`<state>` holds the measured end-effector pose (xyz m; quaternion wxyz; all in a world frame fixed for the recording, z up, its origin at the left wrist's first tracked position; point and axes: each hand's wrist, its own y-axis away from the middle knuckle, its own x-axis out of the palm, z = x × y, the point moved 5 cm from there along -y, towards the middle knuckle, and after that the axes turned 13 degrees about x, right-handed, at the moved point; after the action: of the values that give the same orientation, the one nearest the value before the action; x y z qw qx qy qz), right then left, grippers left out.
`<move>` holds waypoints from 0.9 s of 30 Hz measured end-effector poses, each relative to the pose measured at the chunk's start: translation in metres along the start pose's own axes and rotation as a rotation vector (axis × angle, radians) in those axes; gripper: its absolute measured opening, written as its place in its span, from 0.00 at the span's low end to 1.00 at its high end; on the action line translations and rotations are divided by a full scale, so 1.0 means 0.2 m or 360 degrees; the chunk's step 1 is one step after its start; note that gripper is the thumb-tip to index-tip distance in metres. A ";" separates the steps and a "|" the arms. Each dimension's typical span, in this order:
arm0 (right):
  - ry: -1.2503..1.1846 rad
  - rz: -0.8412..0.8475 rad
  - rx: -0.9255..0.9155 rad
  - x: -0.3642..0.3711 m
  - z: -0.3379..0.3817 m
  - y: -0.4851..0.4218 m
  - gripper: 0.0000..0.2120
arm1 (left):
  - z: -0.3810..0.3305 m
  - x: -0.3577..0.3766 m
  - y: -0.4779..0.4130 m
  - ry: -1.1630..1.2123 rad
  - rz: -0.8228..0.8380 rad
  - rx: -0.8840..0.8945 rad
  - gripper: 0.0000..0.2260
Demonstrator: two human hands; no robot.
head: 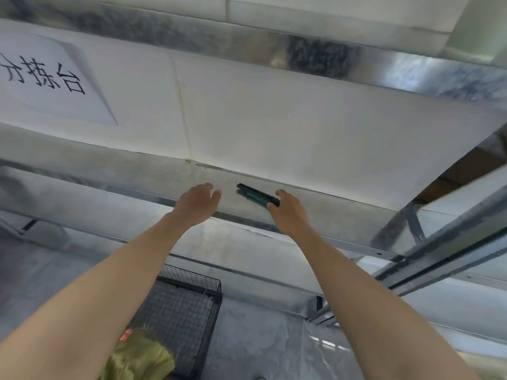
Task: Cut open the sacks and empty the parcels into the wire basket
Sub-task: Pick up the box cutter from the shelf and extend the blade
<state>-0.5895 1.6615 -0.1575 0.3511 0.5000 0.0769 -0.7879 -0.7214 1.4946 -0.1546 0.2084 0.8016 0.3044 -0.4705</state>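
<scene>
Galvanised sheet metal formed the worktop [153,176], a long grey ledge running from the far left to the near right, with a white wall panel [274,119] rising behind it. A paper sign [46,78] with large black characters was stuck on that panel at the far left.

Both bare arms were stretched forward over the worktop's near edge. A black and green cutter [255,194] lay flat on the metal, just in front of the panel's lower edge. My right hand [290,212] was at the cutter's right end, thumb above and fingers curled below, pinching that end while the rest of the tool rested on the worktop. My left hand [196,201] was just left of the cutter and apart from it, fingers loosely spread and relaxed, holding nothing.

Below the worktop, on the near left, stood the black wire basket [189,274] on a grey floor [260,338]. An olive-green sack [140,357] bulged at the basket's near left corner, partly hidden by my left forearm, with a small red label [124,335] showing on it. I could not tell whether the sack sat inside the basket or against it.
</scene>
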 end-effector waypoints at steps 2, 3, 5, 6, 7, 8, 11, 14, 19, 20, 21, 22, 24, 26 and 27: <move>0.0063 0.0042 0.0024 0.04 -0.01 -0.10 0.18 | 0.02 0.02 -0.05 -0.0008 -0.0006 -0.0032 0.22; 0.0111 0.0060 0.0023 0.06 -0.01 -0.14 0.18 | 0.03 0.03 -0.08 -0.0011 -0.0014 -0.0043 0.22; 0.0211 0.0083 -0.0008 0.10 -0.01 -0.22 0.20 | 0.04 0.04 -0.13 -0.0028 -0.0035 -0.0059 0.22; 0.0254 0.0089 -0.0033 0.11 -0.01 -0.25 0.20 | 0.04 0.05 -0.15 -0.0042 -0.0041 -0.0059 0.22; 0.0289 0.0096 -0.0055 0.12 -0.02 -0.28 0.20 | 0.04 0.06 -0.17 -0.0055 -0.0044 -0.0053 0.22; 0.0318 0.0098 -0.0076 0.13 -0.02 -0.30 0.20 | 0.03 0.06 -0.18 -0.0068 -0.0043 -0.0049 0.22; 0.0422 0.0097 -0.0134 0.16 -0.02 -0.34 0.17 | 0.03 0.08 -0.20 -0.0091 -0.0038 -0.0071 0.22; 0.0492 0.0085 -0.0164 0.19 -0.02 -0.37 0.14 | 0.04 0.10 -0.21 -0.0116 -0.0003 -0.0082 0.22; 0.0511 0.0057 -0.0149 0.21 -0.02 -0.39 0.10 | 0.04 0.12 -0.20 -0.0134 0.0032 -0.0101 0.22; 0.0503 0.0069 -0.0135 0.21 -0.02 -0.39 0.10 | 0.03 0.13 -0.19 -0.0130 0.0035 -0.0104 0.22; 0.0490 0.0085 -0.0110 0.20 -0.02 -0.39 0.09 | 0.03 0.13 -0.19 -0.0125 0.0038 -0.0104 0.22; 0.0472 0.0104 -0.0084 0.20 -0.02 -0.39 0.09 | 0.03 0.14 -0.18 -0.0118 0.0046 -0.0107 0.22; 0.0423 0.0155 -0.0018 0.19 -0.02 -0.38 0.06 | 0.02 0.14 -0.17 -0.0084 0.0049 -0.0116 0.22; 0.0302 0.0198 0.0077 0.17 -0.03 -0.36 0.03 | 0.01 0.14 -0.15 -0.0023 0.0020 -0.0131 0.22; 0.0206 0.0216 0.0123 0.16 -0.03 -0.34 0.06 | 0.00 0.14 -0.14 0.0004 0.0002 -0.0133 0.22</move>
<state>-0.6357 1.6999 -0.2036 0.3785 0.5671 0.0348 -0.7307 -0.7313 1.5234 -0.1809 0.2414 0.7930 0.3235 -0.4562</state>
